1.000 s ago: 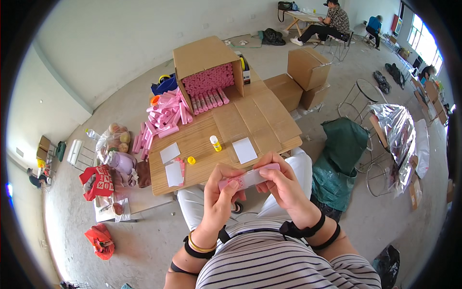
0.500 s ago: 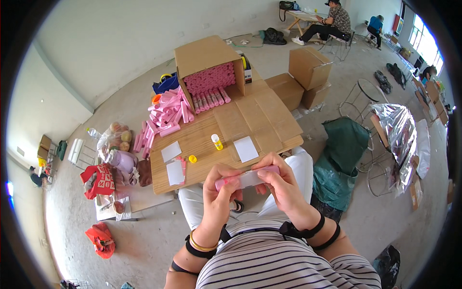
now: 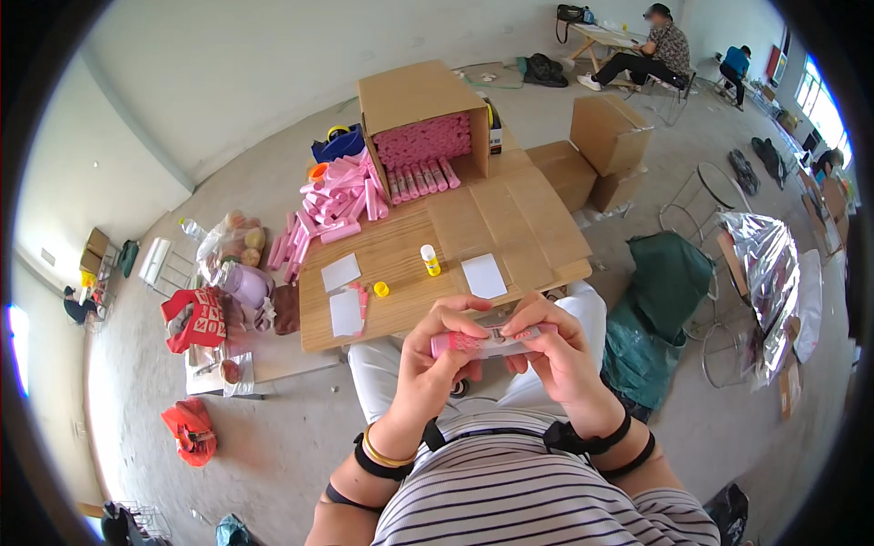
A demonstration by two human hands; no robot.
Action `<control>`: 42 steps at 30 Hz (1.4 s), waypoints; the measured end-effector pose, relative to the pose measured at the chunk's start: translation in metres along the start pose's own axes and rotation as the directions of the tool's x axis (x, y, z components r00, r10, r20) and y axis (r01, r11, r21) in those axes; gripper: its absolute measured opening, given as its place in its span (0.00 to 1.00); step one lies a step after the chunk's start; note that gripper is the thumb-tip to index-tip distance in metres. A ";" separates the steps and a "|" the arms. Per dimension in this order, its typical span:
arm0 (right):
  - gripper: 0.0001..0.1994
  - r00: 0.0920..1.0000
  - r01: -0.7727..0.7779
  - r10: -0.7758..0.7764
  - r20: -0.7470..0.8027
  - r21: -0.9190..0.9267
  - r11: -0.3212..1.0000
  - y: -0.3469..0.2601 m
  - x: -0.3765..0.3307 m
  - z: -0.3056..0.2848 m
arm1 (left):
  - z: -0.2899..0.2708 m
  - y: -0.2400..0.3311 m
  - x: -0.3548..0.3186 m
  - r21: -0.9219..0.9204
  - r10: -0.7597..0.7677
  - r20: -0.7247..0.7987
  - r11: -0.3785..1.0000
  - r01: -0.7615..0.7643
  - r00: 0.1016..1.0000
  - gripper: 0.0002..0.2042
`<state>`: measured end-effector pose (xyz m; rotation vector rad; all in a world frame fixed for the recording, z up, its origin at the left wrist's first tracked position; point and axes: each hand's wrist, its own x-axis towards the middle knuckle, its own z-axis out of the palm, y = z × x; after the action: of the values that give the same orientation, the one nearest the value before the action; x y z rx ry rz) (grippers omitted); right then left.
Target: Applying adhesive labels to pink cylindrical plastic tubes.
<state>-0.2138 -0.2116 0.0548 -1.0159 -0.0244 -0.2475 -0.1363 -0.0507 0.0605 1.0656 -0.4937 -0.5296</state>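
Above my lap, just off the table's near edge, I hold a pink roll (image 3: pixel 492 343) wrapped with a pale printed label. My left hand (image 3: pixel 433 353) is closed round its left end. The fingers of my right hand (image 3: pixel 557 353) grip the right end, thumb on the label. On the table (image 3: pixel 364 257) before me stands an uncapped yellow glue stick (image 3: pixel 431 261), its yellow cap (image 3: pixel 381 289) beside it. White paper sheets (image 3: pixel 483 277) lie nearby, and pink-printed label strips (image 3: pixel 362 305) partly show beside the left sheets. Loose pink rolls (image 3: pixel 339 202) are heaped at the table's far left.
An open cardboard box (image 3: pixel 414 86) full of pink rolls stands at the table's back, with flattened cardboard (image 3: pixel 501 223) in front. Cartons (image 3: pixel 608 136) and a green sack (image 3: pixel 669 273) are to the right. Bags (image 3: pixel 196 318) sit on a low table at left. A person (image 3: pixel 660 55) sits far off.
The roll has turned in my fingers; a printed part of its label now faces up where it looked plain before. My view has shifted slightly, so the table sits further right.
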 end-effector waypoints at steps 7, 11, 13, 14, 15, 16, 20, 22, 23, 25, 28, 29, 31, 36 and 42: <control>0.09 0.995 0.028 -0.027 0.093 -0.018 0.999 -0.008 -0.003 -0.002 | -0.003 0.021 0.002 0.109 -0.008 0.246 0.994 -0.020 0.969 0.08; 0.09 0.993 0.035 -0.032 0.114 -0.017 0.999 -0.011 -0.004 0.000 | -0.004 0.023 0.003 0.146 0.016 0.310 0.987 -0.064 0.951 0.08; 0.08 0.993 0.026 -0.024 0.117 -0.012 1.000 -0.012 -0.003 0.001 | -0.005 0.024 0.004 0.155 0.022 0.316 0.985 -0.075 0.948 0.09; 0.08 0.993 0.022 -0.022 0.120 -0.004 1.000 -0.012 -0.003 0.002 | -0.006 0.024 0.004 0.166 0.026 0.326 0.983 -0.084 0.945 0.10; 0.08 0.992 0.020 -0.020 0.123 0.004 1.000 -0.012 -0.003 0.002 | -0.006 0.025 0.004 0.165 0.028 0.324 0.983 -0.085 0.946 0.10; 0.08 0.992 0.019 -0.019 0.124 0.003 1.000 -0.012 -0.002 0.002 | -0.007 0.026 0.005 0.182 0.026 0.328 0.979 -0.090 0.944 0.10; 0.08 0.989 0.010 -0.013 0.147 0.023 1.000 -0.009 -0.002 0.001 | -0.007 0.030 0.004 0.203 0.013 0.334 0.975 -0.085 0.942 0.11; 0.08 0.988 0.012 -0.016 0.154 0.024 1.000 -0.010 -0.002 0.001 | -0.007 0.031 0.005 0.194 0.021 0.321 0.977 -0.087 0.947 0.10; 0.08 0.986 -0.008 0.006 0.169 0.013 1.000 -0.011 -0.001 0.003 | -0.008 0.031 0.004 0.188 0.028 0.304 0.978 -0.089 0.952 0.10; 0.07 0.985 -0.015 0.014 0.171 0.001 1.000 -0.016 0.002 0.010 | -0.016 0.029 0.005 0.150 -0.005 0.253 0.988 -0.034 0.967 0.09; 0.12 0.944 0.221 -0.076 0.320 -0.446 0.867 -0.020 0.007 0.011 | -0.022 0.023 0.004 0.013 -0.089 0.161 0.996 0.088 0.983 0.07; 0.12 0.947 0.228 -0.090 0.309 -0.448 0.864 -0.021 0.009 0.009 | -0.022 0.022 0.004 -0.090 -0.140 0.117 0.984 0.151 0.983 0.07; 0.12 0.919 0.300 -0.123 0.375 -0.460 0.836 -0.020 0.013 0.010 | -0.020 0.024 0.003 -0.125 -0.139 0.117 0.980 0.154 0.983 0.07; 0.11 0.914 0.313 -0.140 0.381 -0.441 0.841 -0.018 0.014 0.009 | -0.020 0.025 0.000 -0.095 -0.098 0.076 0.990 0.105 0.992 0.07; 0.10 0.906 0.329 -0.154 0.395 -0.425 0.844 -0.017 0.014 0.008 | -0.017 0.026 -0.003 -0.080 -0.060 0.078 0.995 0.066 0.995 0.06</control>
<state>-0.2026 -0.2159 0.0750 -1.5551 -0.4390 -0.3147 -0.1241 -0.0277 0.0768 0.9875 -0.5018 -0.6427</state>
